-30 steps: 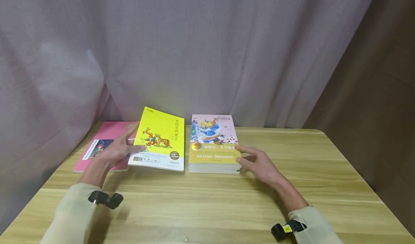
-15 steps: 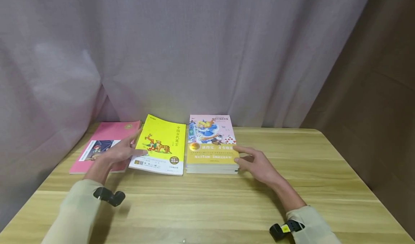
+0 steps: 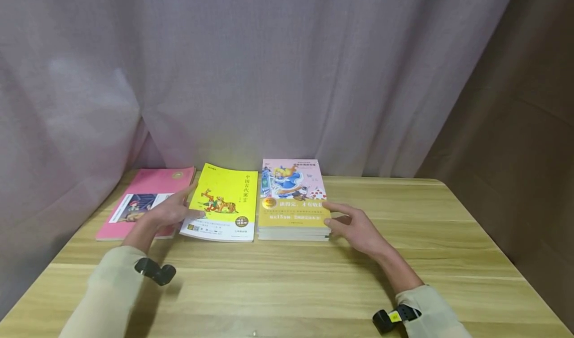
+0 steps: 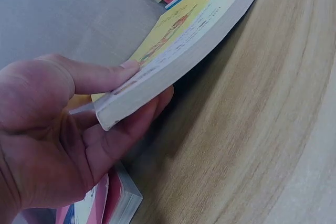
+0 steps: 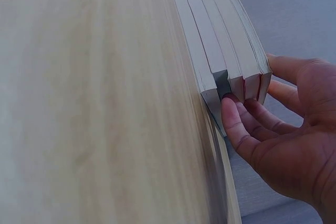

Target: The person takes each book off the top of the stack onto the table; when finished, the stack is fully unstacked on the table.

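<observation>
My left hand (image 3: 181,208) grips the left edge of a yellow book (image 3: 226,201), thumb on the cover and fingers beneath. In the left wrist view the yellow book (image 4: 199,30) is lifted slightly on the side held by my left hand (image 4: 113,95), and its far edge is down on the table. My right hand (image 3: 337,216) touches the right side of a stack of books (image 3: 291,198) with a pink and yellow top cover. In the right wrist view, the fingertips of my right hand (image 5: 247,106) lie against the page edges of the stack (image 5: 220,40).
A pink book (image 3: 143,198) lies flat left of the yellow one, partly under my left hand. The books sit at the back of a wooden table (image 3: 287,283), close to a grey curtain (image 3: 269,79). A brown wall stands at the right.
The yellow book has come down from a steep tilt to nearly flat, beside the stack. My left hand sank with it. The right hand has stayed against the stack.
</observation>
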Demonstrator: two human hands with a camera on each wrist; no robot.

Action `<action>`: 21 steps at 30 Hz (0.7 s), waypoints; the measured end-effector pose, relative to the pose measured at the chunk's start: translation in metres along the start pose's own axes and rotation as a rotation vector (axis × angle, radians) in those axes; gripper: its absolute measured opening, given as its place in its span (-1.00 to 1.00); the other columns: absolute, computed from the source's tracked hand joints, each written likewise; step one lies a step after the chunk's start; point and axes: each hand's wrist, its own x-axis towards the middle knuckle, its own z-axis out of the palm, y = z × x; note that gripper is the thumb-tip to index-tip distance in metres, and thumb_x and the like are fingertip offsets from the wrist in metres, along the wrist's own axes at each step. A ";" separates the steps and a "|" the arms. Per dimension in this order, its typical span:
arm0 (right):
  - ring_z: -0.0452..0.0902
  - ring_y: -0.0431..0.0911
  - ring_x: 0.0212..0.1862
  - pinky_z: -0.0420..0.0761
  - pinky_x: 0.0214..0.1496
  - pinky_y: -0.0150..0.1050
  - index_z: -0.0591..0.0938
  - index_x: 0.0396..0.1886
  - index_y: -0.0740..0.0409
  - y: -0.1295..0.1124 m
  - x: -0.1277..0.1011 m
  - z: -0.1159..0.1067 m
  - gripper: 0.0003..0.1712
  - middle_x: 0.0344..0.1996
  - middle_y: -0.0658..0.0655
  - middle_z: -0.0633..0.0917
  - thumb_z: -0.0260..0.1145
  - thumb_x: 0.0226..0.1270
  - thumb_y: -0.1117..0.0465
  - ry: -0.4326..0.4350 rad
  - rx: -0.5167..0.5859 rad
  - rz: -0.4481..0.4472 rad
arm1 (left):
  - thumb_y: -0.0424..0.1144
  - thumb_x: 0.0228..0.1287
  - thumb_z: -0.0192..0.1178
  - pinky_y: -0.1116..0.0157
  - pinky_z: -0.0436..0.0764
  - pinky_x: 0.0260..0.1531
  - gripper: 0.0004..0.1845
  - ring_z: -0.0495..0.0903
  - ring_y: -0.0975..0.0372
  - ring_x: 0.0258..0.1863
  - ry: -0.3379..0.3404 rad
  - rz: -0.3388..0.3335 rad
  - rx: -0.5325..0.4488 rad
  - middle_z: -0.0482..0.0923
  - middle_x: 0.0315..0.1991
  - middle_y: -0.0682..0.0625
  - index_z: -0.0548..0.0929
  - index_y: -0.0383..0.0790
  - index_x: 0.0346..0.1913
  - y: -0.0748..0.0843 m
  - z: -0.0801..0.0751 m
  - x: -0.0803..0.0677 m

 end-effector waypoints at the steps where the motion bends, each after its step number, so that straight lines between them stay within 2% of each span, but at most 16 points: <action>1: 0.78 0.02 -0.15 0.59 -0.09 -0.19 0.47 0.56 0.12 0.000 0.000 0.000 -0.35 0.46 0.40 0.50 0.35 0.55 0.12 0.002 0.001 0.004 | -0.22 0.40 0.38 0.01 0.51 0.15 0.15 0.54 -0.12 0.19 0.003 -0.005 0.003 0.20 0.57 -0.44 -0.26 -0.06 0.74 0.000 0.000 0.000; 3: 0.78 0.02 -0.16 0.59 -0.08 -0.19 0.47 0.55 0.11 0.000 0.000 0.000 -0.35 0.44 0.39 0.52 0.35 0.55 0.12 0.005 0.003 0.011 | -0.23 0.40 0.38 0.03 0.54 0.13 0.13 0.57 -0.11 0.15 0.003 -0.006 0.019 0.25 0.54 -0.45 -0.24 -0.13 0.74 0.001 0.001 0.001; 5: 0.78 0.02 -0.15 0.60 -0.07 -0.19 0.46 0.56 0.13 0.000 0.000 0.001 -0.35 0.44 0.41 0.52 0.35 0.56 0.12 0.000 0.004 0.005 | -0.21 0.41 0.38 -0.08 0.52 0.26 0.11 0.51 -0.14 0.24 0.009 -0.018 0.048 0.21 0.56 -0.46 -0.19 -0.19 0.73 0.002 0.001 0.000; 9: 0.78 0.03 -0.14 0.59 -0.09 -0.20 0.47 0.55 0.14 0.000 -0.001 0.001 -0.35 0.44 0.41 0.51 0.35 0.56 0.12 -0.002 0.007 0.001 | -0.18 0.41 0.39 -0.30 0.26 0.50 0.08 0.34 -0.24 0.39 0.018 -0.047 0.099 0.09 0.60 -0.50 -0.13 -0.26 0.72 0.006 0.001 -0.001; 16: 0.77 0.02 -0.13 0.54 -0.16 -0.21 0.46 0.56 0.12 -0.001 -0.001 0.001 -0.34 0.47 0.39 0.49 0.36 0.55 0.10 -0.003 0.001 0.003 | -0.19 0.37 0.43 -0.29 0.26 0.51 0.05 0.40 -0.24 0.33 0.047 -0.080 0.174 0.27 0.51 -0.53 -0.02 -0.39 0.69 0.015 0.000 -0.005; 21: 0.77 0.02 -0.14 0.51 -0.23 -0.24 0.46 0.56 0.11 -0.002 -0.001 0.000 -0.34 0.46 0.39 0.50 0.35 0.55 0.09 -0.002 -0.006 0.014 | -0.18 0.30 0.50 -0.27 0.31 0.49 0.07 0.42 -0.23 0.27 0.086 -0.091 0.235 0.30 0.47 -0.54 0.05 -0.42 0.66 0.023 -0.001 -0.008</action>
